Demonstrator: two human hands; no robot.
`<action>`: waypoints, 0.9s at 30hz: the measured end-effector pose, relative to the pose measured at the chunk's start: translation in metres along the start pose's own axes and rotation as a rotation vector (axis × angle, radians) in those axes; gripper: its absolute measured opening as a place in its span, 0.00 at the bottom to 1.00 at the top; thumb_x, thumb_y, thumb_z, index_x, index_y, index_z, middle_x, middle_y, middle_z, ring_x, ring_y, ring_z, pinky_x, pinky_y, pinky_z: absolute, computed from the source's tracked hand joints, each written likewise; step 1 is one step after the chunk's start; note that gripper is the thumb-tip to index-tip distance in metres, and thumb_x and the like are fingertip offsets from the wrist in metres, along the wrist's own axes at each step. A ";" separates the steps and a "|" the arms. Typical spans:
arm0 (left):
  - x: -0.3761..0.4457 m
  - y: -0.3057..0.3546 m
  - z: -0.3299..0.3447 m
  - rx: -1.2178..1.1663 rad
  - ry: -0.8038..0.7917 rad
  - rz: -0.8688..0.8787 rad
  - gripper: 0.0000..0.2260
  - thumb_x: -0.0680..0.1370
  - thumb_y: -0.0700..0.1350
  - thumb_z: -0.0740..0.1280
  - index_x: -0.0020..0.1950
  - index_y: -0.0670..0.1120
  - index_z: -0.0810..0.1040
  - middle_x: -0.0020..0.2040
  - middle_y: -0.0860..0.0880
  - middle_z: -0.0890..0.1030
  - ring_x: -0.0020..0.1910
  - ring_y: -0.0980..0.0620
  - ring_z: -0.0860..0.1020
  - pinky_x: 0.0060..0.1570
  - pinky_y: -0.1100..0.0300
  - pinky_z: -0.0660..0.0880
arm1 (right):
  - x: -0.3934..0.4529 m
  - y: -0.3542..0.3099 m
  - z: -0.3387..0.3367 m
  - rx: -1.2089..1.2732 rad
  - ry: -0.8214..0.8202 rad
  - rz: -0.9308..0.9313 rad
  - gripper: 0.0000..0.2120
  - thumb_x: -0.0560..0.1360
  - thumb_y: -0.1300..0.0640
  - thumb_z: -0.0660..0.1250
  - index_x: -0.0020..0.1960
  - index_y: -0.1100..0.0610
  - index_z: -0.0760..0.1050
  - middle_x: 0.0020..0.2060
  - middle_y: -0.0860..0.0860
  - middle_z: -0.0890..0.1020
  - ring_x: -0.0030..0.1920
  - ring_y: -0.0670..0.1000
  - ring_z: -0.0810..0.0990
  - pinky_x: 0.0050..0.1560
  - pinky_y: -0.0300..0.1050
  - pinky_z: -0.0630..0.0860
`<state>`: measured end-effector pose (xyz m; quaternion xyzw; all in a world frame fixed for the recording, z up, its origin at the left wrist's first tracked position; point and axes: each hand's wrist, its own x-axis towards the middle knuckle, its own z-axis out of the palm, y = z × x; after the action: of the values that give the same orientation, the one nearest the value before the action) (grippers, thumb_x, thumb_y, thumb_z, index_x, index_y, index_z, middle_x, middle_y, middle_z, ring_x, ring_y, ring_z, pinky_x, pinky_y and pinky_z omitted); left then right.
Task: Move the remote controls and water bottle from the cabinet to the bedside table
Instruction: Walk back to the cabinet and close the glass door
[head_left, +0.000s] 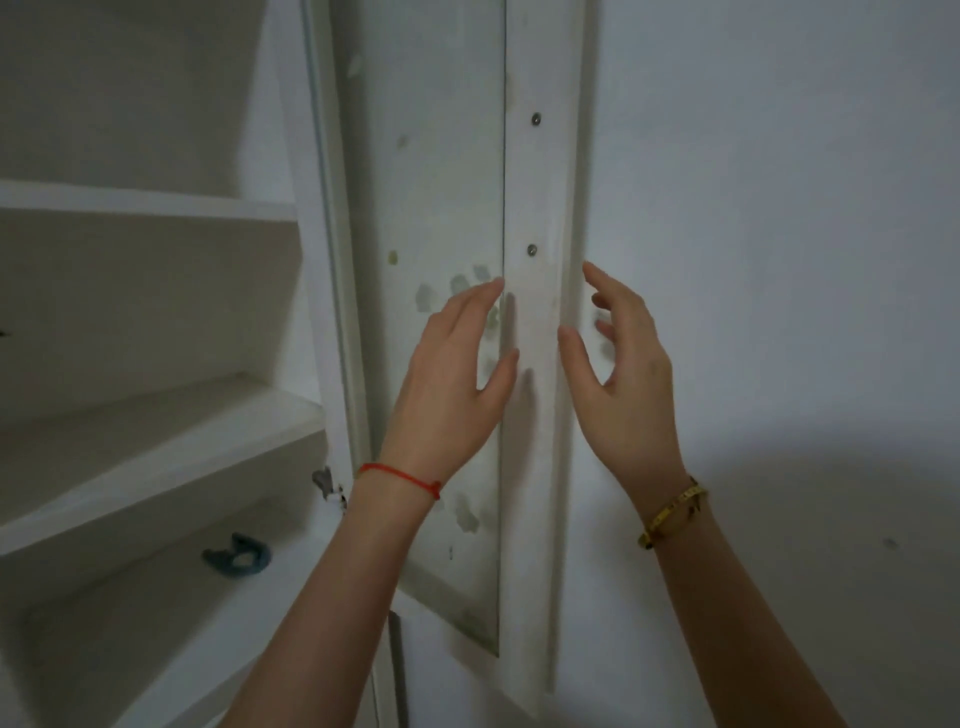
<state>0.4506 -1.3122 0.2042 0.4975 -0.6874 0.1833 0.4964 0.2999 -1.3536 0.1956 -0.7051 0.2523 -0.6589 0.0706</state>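
Observation:
A white cabinet with open shelves fills the left of the head view. Its glass-panelled door stands swung open, edge toward me. My left hand, with a red string at the wrist, is raised in front of the glass panel, fingers apart and empty. My right hand, with a gold bracelet at the wrist, is at the door's outer frame edge, fingers spread and holding nothing. No remote control or water bottle shows in this view.
A small dark teal hook-shaped object lies on the lower shelf. A hinge sits at the door's inner side. A plain white wall lies to the right of the door.

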 end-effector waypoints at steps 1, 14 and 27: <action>0.001 0.001 0.002 -0.004 -0.005 -0.003 0.25 0.79 0.46 0.64 0.75 0.46 0.63 0.72 0.50 0.69 0.70 0.53 0.68 0.71 0.59 0.64 | 0.002 0.001 0.001 -0.004 -0.013 0.019 0.23 0.81 0.56 0.62 0.75 0.55 0.64 0.69 0.49 0.72 0.70 0.49 0.70 0.70 0.54 0.70; -0.010 0.003 0.012 -0.023 -0.050 0.001 0.27 0.80 0.48 0.62 0.77 0.49 0.60 0.76 0.52 0.63 0.74 0.56 0.62 0.73 0.57 0.61 | 0.005 0.010 0.019 0.123 -0.064 0.122 0.22 0.81 0.59 0.61 0.74 0.53 0.66 0.69 0.45 0.74 0.70 0.44 0.72 0.72 0.49 0.69; -0.065 0.015 -0.043 -0.015 0.021 -0.053 0.32 0.79 0.47 0.66 0.78 0.46 0.54 0.78 0.52 0.57 0.77 0.59 0.55 0.75 0.58 0.58 | -0.030 -0.042 0.042 0.209 -0.123 -0.108 0.25 0.80 0.59 0.65 0.75 0.57 0.65 0.74 0.52 0.67 0.75 0.42 0.63 0.73 0.35 0.62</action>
<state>0.4604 -1.2410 0.1708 0.5100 -0.6701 0.1701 0.5118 0.3511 -1.3139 0.1813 -0.7457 0.1392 -0.6399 0.1232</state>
